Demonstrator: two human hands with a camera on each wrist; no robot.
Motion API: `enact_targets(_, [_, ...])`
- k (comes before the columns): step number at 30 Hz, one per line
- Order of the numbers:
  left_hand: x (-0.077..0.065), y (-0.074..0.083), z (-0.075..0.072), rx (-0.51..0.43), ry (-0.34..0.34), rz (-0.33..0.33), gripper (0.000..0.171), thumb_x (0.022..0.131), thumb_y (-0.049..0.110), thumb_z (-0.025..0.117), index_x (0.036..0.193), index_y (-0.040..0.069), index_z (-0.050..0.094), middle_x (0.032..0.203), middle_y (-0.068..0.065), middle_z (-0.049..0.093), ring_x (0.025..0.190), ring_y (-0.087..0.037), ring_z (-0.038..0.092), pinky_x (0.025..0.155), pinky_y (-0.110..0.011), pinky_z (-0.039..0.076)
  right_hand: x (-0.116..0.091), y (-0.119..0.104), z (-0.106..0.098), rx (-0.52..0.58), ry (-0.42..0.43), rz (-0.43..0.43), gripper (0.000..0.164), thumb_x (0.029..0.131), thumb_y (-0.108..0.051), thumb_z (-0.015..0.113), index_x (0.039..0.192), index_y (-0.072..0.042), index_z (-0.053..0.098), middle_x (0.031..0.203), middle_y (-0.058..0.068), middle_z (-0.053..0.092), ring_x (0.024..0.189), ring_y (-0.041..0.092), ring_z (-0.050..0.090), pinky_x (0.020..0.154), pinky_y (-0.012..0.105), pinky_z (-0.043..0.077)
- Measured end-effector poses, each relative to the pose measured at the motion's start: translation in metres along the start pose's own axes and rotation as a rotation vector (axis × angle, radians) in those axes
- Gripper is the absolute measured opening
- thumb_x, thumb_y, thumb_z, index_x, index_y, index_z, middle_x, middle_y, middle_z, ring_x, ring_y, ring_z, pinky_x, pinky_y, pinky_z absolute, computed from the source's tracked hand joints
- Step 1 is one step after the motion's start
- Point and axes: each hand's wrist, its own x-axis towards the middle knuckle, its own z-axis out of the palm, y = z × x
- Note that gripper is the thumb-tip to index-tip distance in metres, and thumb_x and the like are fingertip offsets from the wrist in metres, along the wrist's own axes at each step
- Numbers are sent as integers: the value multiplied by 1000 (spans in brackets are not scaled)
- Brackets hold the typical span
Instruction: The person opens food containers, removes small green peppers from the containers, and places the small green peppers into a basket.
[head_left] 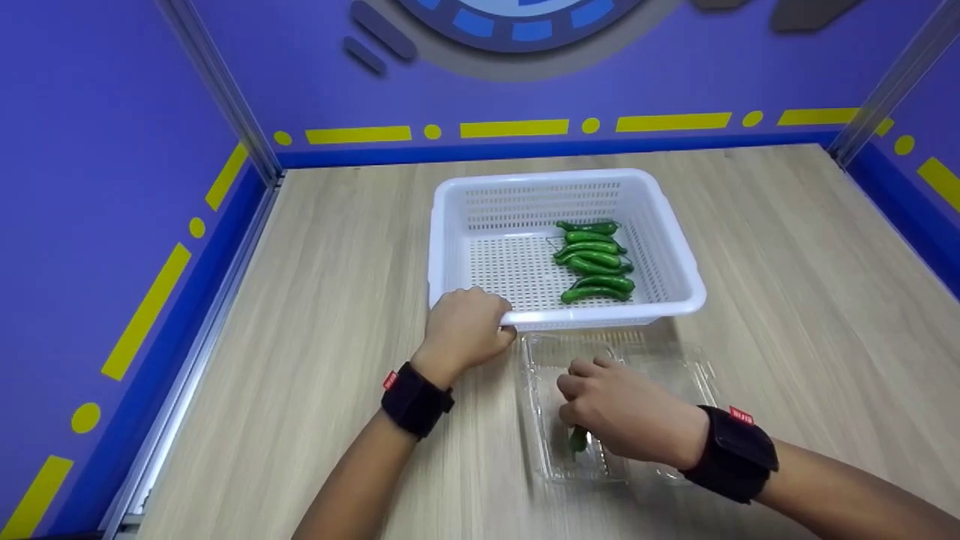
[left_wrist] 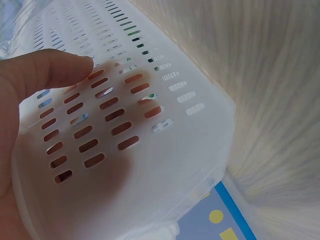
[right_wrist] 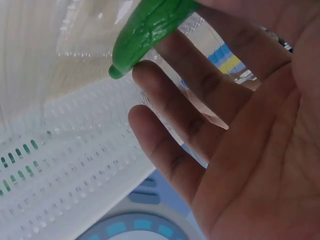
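My left hand [head_left: 466,328] grips the near-left rim of a white slotted plastic basket [head_left: 622,310]. In the left wrist view the thumb [left_wrist: 62,69] lies against the outside of its wall, and the other fingers show dark through the slots. Several green chili peppers [head_left: 592,259] lie in a column along the basket's right side. With my right hand [head_left: 630,411] I pinch one green chili pepper [right_wrist: 150,32] over a clear plastic clamshell box [head_left: 534,427]. Most of that pepper is hidden by the hand in the head view; its lower end hangs inside the left half.
The clamshell lies unfolded just in front of the basket, its right half [head_left: 664,367] partly under my right forearm. Both stand on a wood-grain table [head_left: 337,300]. Blue panels [head_left: 360,97] with yellow marks wall it in at the back and sides.
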Motion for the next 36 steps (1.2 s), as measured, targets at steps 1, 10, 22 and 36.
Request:
enact_targets(1, [0,0,0,1,1,1,33,83,33,69,60,20,49,56,6,45,52,-18,49,49,-40,47,0,1,-1,-6,7,1,17,73,-17,81,69,-24,66,75,-5,54,74,19,52,65,34,39])
enact_targets(10, [-1,-1,0,-8,-7,3,33,84,34,69,60,19,52,57,6,46,53,-17,49,51,-39,47,-1,9,-12,-34,59,16,20,74,-17,79,66,-23,62,73,-4,51,72,19,50,62,33,38])
enact_targets(22, [-4,0,0,12,51,22,33,83,32,68,59,20,49,56,7,42,53,-18,47,51,-42,50,-2,17,-23,-64,101,46,23,72,-11,78,64,-21,60,68,-3,46,67,19,48,63,33,40])
enact_targets(36, [-1,1,-1,-2,11,10,32,84,33,68,60,19,52,58,5,49,55,-20,54,52,-42,50,-2,35,-36,-19,147,109,17,75,-27,84,73,-21,68,74,-5,55,71,18,53,60,30,40])
